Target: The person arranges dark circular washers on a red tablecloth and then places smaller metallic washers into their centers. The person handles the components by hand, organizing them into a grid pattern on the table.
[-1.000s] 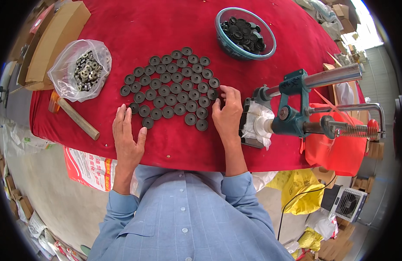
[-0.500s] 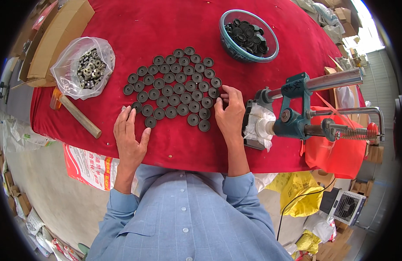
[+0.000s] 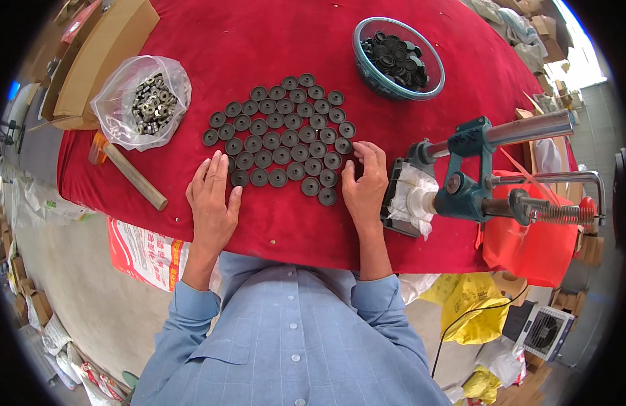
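Black discs (image 3: pixel 275 120) already laid out in one flat patch on cloth (image 3: pixel 299 233), between left hand (image 3: pixel 213 203) and right hand (image 3: pixel 365 191), loosely spread and gripping nothing, with caps (image 3: pixel 395 59) still heaped in bowl (image 3: pixel 371 76) and rings (image 3: pixel 154 103) in bag (image 3: pixel 112 101).

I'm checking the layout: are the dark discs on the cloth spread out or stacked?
Spread out: the dark discs lie in one layer on the red cloth.

Light blue shirt (image 3: pixel 258 325) with thin pale lines, small round buttons (image 3: pixel 295 357), pocket (image 3: pixel 221 350), blue sleeves (image 3: pixel 389 308).
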Demonstrator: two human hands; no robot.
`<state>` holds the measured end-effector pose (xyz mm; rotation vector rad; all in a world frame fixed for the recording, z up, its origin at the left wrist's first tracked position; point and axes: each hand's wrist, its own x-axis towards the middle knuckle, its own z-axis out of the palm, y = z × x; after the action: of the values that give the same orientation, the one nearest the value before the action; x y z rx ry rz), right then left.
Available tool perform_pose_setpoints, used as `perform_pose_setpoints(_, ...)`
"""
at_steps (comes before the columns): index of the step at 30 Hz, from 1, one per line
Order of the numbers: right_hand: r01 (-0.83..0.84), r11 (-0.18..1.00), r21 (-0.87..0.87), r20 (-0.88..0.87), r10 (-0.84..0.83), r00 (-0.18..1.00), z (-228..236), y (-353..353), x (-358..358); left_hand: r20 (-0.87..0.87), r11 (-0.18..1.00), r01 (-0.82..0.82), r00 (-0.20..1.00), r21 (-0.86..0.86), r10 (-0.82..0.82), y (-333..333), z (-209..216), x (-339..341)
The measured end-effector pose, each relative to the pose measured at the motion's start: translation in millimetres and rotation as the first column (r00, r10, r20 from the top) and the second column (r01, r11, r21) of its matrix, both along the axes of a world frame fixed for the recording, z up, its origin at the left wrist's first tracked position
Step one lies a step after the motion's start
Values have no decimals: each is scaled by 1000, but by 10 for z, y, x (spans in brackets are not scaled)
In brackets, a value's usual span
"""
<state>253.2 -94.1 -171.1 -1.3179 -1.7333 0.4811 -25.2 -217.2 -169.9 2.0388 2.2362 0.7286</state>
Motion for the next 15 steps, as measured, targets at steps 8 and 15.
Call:
perform_pose_setpoints(8, 0, 1000, -22, -69, -2, 998, 12, 26, 17, 48, 1000, -13, 999, -16, 13, 25, 25, -1)
perform_pose_setpoints(15, -11, 999, 47, 9, 11, 1000, 112, 607, -148, 96, 999, -35, 995, 37, 32, -28, -20, 3)
